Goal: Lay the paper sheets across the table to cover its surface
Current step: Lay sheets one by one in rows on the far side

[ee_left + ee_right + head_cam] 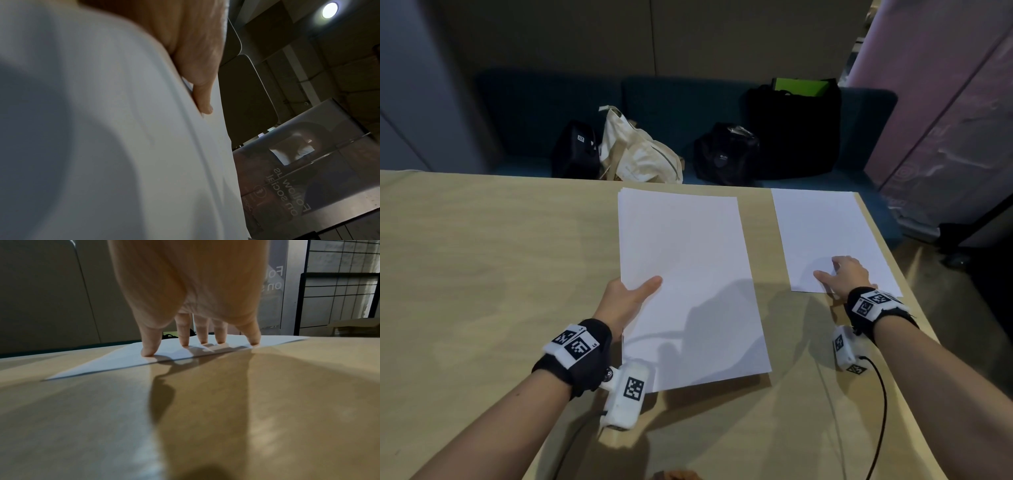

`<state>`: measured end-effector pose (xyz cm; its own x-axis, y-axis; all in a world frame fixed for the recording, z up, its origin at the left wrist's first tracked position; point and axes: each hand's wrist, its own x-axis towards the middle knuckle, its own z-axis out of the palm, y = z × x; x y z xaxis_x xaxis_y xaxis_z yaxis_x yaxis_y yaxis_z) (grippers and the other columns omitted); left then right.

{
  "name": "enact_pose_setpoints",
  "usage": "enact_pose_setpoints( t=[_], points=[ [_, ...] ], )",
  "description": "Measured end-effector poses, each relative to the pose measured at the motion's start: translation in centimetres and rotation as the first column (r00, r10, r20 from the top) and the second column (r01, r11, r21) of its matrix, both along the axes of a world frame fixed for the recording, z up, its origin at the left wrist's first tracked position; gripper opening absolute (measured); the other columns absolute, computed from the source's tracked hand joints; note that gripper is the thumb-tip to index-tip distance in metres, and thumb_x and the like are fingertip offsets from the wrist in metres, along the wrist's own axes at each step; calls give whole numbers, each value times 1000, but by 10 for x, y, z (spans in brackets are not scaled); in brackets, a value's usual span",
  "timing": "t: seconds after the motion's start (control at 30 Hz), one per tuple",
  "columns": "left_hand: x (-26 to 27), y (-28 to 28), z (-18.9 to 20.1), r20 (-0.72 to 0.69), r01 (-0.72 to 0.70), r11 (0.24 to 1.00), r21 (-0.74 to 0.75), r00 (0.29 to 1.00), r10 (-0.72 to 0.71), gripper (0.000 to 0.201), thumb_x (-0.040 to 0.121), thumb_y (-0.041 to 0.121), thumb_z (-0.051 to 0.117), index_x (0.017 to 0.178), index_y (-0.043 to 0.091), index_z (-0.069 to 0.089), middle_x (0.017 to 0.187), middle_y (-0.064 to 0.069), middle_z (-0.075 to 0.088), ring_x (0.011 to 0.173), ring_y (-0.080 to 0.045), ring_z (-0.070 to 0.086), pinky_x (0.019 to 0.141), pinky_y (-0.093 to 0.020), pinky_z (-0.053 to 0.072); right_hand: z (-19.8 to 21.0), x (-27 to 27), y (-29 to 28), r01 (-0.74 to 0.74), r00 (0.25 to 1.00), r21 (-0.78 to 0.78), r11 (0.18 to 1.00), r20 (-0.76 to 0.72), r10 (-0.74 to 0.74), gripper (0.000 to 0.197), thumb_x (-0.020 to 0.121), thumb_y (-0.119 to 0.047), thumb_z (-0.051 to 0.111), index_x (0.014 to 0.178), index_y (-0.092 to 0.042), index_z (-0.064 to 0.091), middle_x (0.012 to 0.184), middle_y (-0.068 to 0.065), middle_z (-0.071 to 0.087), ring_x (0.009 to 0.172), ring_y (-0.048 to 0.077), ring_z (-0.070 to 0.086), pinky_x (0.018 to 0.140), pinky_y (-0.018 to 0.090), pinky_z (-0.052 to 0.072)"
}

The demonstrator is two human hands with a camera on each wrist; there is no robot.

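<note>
My left hand [631, 296] holds a stack of white paper sheets [688, 281] above the middle of the light wooden table [482, 257], thumb on top and fingers hidden beneath. In the left wrist view the stack [102, 129] fills the frame with my thumb [203, 97] pressed on its top. A single white sheet [825, 233] lies flat at the table's far right corner. My right hand [839, 274] rests on its near edge with straight, spread fingertips [186, 341] pressing the sheet [131, 360] down.
Beyond the table's far edge a dark blue bench [671, 109] carries a cream tote bag [633, 150], small black bags [726, 154] and a large black bag [794, 130]. A pink banner [945, 120] stands at the right. The table's right edge [914, 291] runs close to my right wrist.
</note>
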<state>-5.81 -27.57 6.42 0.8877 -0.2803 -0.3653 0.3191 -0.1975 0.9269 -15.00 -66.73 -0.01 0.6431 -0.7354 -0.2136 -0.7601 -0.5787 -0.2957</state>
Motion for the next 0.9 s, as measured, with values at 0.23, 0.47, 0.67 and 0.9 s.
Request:
enact_pose_setpoints(
  t=[0.23,0.47,0.67,0.9],
  points=[
    [-1,-2,2,16,0,1000,-19,1000,0,30,87,17,65,116,11,60,105,-4,66,97,-21,62,86,-29,44,4,-1,3,7,1000,17,1000,-7,-7,55,82,-42,61,124,-9,51,131,12,51,121,34,46,103,57,36],
    [0,-6,5,39,18,1000,-13,999,-18,30,87,18,64,116,8,61,104,-4,66,96,-21,62,83,-28,49,33,0,31,54,983,22,998,173,-57,43,88,-34,57,124,-11,56,137,12,50,126,34,44,107,48,30],
    [7,-17,12,57,13,999,-33,998,-11,29,86,16,66,113,7,61,105,-7,66,97,-22,63,84,-28,47,76,14,89,-294,918,505,812,385,93,28,93,-26,54,91,-1,66,88,17,67,67,22,62,73,30,49],
    [14,-21,16,64,-31,997,-76,997,35,33,85,16,68,114,2,62,96,-3,68,90,-21,65,71,-22,49,84,21,127,-321,873,526,788,487,31,20,73,-9,78,72,-9,58,60,-1,55,56,11,54,51,12,50]
  ],
)
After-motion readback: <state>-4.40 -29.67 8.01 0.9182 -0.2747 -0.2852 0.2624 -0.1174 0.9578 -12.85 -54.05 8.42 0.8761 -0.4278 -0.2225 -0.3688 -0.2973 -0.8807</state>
